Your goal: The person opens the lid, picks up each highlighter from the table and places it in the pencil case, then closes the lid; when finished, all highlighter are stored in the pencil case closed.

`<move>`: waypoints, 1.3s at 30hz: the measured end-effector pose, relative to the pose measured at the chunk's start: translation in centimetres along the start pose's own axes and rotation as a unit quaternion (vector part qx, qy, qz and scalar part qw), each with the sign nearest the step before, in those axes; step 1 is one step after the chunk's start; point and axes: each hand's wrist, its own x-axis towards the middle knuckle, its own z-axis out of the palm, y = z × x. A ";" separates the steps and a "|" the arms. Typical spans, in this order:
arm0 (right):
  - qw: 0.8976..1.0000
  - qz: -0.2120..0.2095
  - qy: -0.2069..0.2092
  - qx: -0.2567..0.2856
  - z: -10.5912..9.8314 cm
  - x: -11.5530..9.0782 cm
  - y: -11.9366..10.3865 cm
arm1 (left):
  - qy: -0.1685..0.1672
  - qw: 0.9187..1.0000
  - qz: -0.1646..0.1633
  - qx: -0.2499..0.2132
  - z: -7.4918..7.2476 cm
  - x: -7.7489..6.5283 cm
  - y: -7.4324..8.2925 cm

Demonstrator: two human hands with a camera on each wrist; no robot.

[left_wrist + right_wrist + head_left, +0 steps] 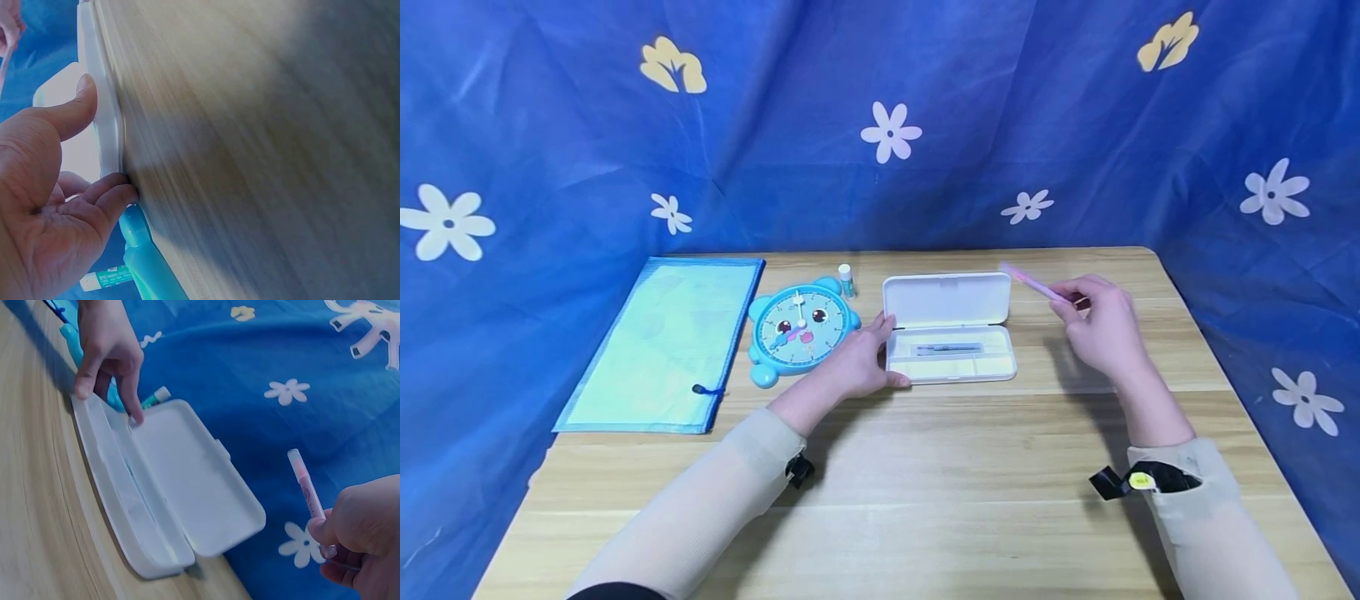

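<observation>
A white pencil case (951, 367) lies with its lid raised on the table. Inside it is a small clear packet with thin dark sticks (950, 349). My left hand (868, 358) grips the case's left end, the thumb at the front edge and the fingers toward the hinge. To the right of the case, my right hand (1101, 321) pinches a slim pink marker (1033, 283) near one end. In the right wrist view the marker (310, 494) has a translucent cap on its far tip and points away from the hand, above table level.
Left of the case stands a blue toy clock (801, 329) with a cartoon face, close to my left hand. A small glue stick (847, 282) stands behind it. A light-blue zip folder (662, 346) lies at the far left. Blue patterned cloth (955, 192) hangs behind the table.
</observation>
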 end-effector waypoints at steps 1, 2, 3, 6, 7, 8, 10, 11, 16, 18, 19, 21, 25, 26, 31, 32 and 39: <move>1.000 -0.003 -0.002 0.005 0.2 0.1 -0.3 | 0.000 1.000 -0.001 0.000 0.0 0.0 0.0; 1.000 -0.006 -0.004 0.003 0.4 0.1 -0.5 | 0.000 1.000 -0.002 0.000 0.1 0.0 0.0; 1.000 -0.010 -0.007 0.002 0.6 0.2 -0.8 | -0.001 1.000 -0.002 0.000 0.1 0.0 -0.1; 0.999 -0.023 -0.020 0.010 1.4 0.3 -1.2 | 0.000 1.000 0.000 -0.003 0.1 0.0 -0.1; 0.999 -0.029 -0.026 0.013 1.7 0.3 -1.2 | 0.000 1.000 0.001 -0.005 0.1 0.0 -0.1; 0.999 -0.035 -0.032 0.016 2.1 0.4 -1.3 | 0.000 1.000 0.003 -0.007 0.1 0.0 -0.1; 0.997 -0.046 -0.047 0.033 2.9 0.5 -1.2 | 0.002 1.000 0.005 -0.009 0.1 0.1 -0.1; 0.997 -0.052 -0.053 0.033 3.2 0.5 -1.2 | 0.003 1.000 0.006 -0.010 0.1 0.1 -0.1; 0.994 -0.067 -0.082 0.033 5.2 0.8 -1.1 | 0.006 1.000 0.002 -0.011 0.1 0.0 -0.1; 0.992 -0.071 -0.094 0.033 6.0 0.9 -1.1 | 0.006 1.000 -0.001 -0.012 0.1 0.0 0.0; 0.992 -0.072 -0.101 0.034 6.3 0.9 -1.1 | 0.007 1.000 -0.002 -0.013 0.1 0.0 0.0; 0.990 -0.071 -0.115 0.036 7.0 0.9 -1.1 | 0.006 1.000 -0.002 -0.012 0.1 0.0 0.0; 0.987 -0.057 -0.148 0.034 8.4 0.7 -1.0 | 0.004 1.000 -0.002 -0.011 0.0 0.0 0.1; 0.986 -0.052 -0.157 0.031 8.7 0.7 -1.0 | 0.004 1.000 -0.002 -0.010 0.0 0.0 0.1; 0.979 -0.041 -0.201 0.013 10.1 0.3 -0.9 | -0.001 1.000 -0.002 -0.014 0.1 0.0 0.1; 0.977 -0.042 -0.207 0.008 10.3 0.3 -0.9 | -0.001 1.000 -0.003 -0.014 0.1 0.0 0.0; 0.971 -0.082 -0.222 -0.030 11.1 0.3 -1.0 | 0.004 1.000 0.000 -0.014 0.1 0.0 -0.2</move>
